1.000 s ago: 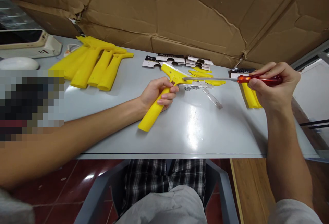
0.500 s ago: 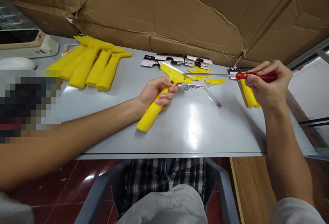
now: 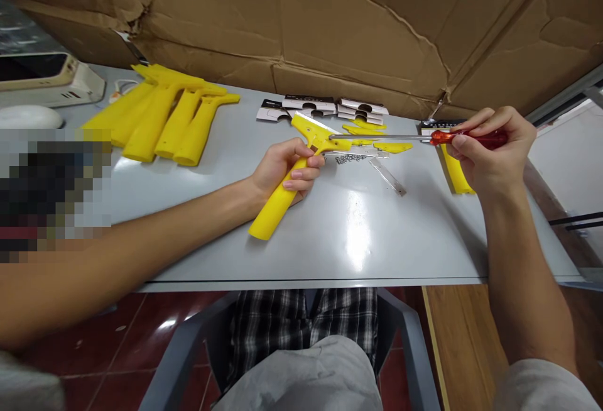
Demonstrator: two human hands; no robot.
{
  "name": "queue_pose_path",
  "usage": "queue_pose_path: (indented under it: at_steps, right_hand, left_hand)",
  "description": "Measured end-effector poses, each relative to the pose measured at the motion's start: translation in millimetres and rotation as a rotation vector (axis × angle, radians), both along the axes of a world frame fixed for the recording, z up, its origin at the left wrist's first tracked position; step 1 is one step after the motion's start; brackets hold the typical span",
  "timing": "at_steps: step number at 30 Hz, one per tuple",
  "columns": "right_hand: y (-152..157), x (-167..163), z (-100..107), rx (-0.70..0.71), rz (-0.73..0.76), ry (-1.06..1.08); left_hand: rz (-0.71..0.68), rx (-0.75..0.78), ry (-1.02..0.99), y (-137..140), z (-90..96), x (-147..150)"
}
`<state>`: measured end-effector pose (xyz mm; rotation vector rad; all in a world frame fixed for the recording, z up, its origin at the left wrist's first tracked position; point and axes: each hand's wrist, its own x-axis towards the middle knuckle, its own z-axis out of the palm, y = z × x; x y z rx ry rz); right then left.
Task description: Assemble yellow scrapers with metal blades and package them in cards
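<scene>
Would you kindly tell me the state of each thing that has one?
Yellow tool: held aslant
Left hand: closed around yellow tool
Screwdriver: held, tip at yellow tool's head
Right hand: closed around screwdriver
Yellow handles at left: clustered, lying down
Small metal pieces: loosely heaped

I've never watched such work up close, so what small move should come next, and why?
Probably a small twist of the red-handled screwdriver by the right hand: its tip appears to meet the head of the yellow tool, which the left hand grips by its handle.
</scene>
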<state>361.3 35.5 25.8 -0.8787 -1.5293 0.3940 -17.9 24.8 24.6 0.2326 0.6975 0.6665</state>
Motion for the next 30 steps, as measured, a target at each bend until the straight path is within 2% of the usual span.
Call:
queue_pose_path:
  at_steps: [3,10,16,23,30]
  right_hand:
    - [1,-2,0,0.083,0.044,0.056]
    - [6,9,3,0.131,0.071,0.03]
    - [-10,10,11,-0.007,-0.005,-0.071]
    - [-2,8,2,-0.013,0.018,-0.082]
    - [-5,5,4,-0.043,-0.012,-0.05]
  left_hand:
    - [0.0,-0.017,-0.006,1,-0.6,-1]
    - [0.002,-0.024,-0.007,1,1.2,-1]
    - [-0.02,-0.018,-0.025,2,-1.3,-3]
    - [-0.018,-0.014,-0.064,2,-3.6,-4]
    - [-0.008,-0.024,-0.055,1,-2.5,-3]
